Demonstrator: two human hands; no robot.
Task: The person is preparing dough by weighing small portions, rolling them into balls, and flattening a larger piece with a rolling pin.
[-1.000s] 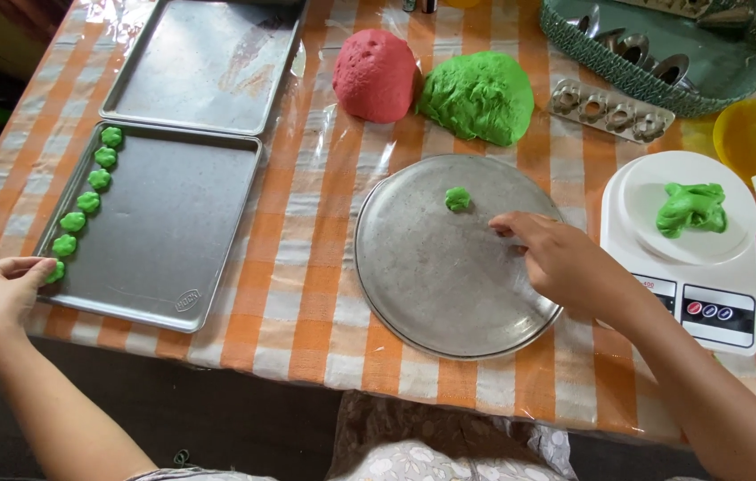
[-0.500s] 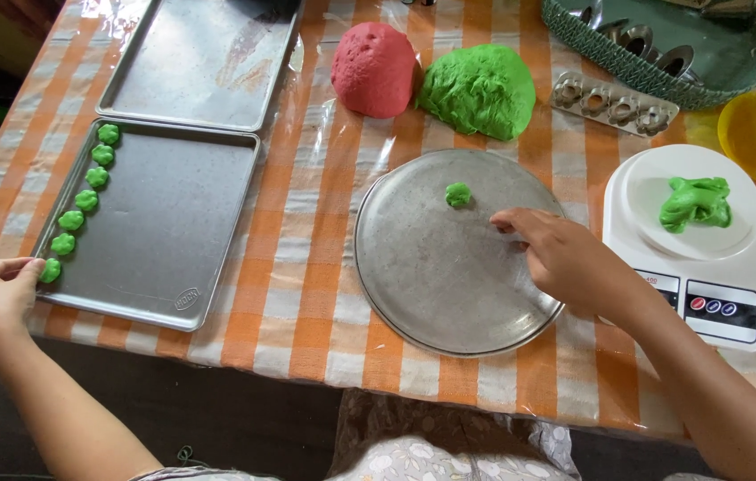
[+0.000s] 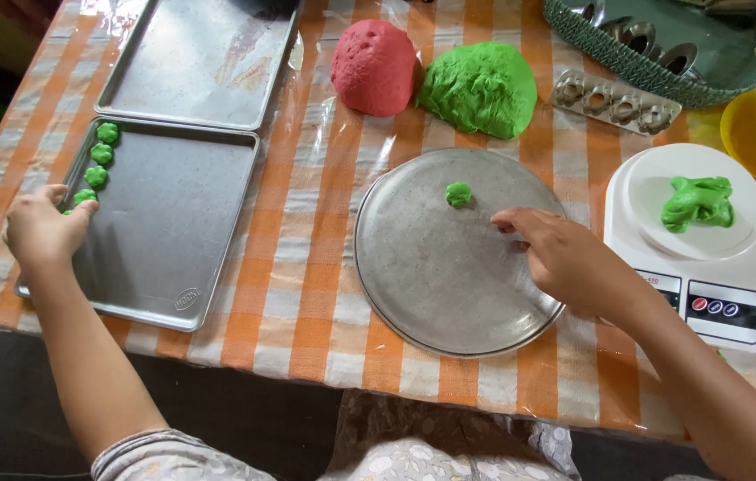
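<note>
1. The right hand [image 3: 565, 258] rests on the round metal plate [image 3: 413, 294], fingers [image 3: 513, 220] loosely curled together, pinching nothing visible.
2. The small green dough piece [image 3: 459, 193] sits on the plate just up and left of those fingertips, apart from them; round, no long axis.
3. The left hand [image 3: 39, 227] is far off at the baking tray [image 3: 173, 223], fingers bunched at the lowest piece of the dough row [image 3: 99, 160]; grip unclear.

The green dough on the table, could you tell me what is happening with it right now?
A person's left hand rests at a row of small green dough pieces along the edge of a baking tray. The right hand reaches over a round metal plate toward one green piece. A green lump sits on the scale.
</note>
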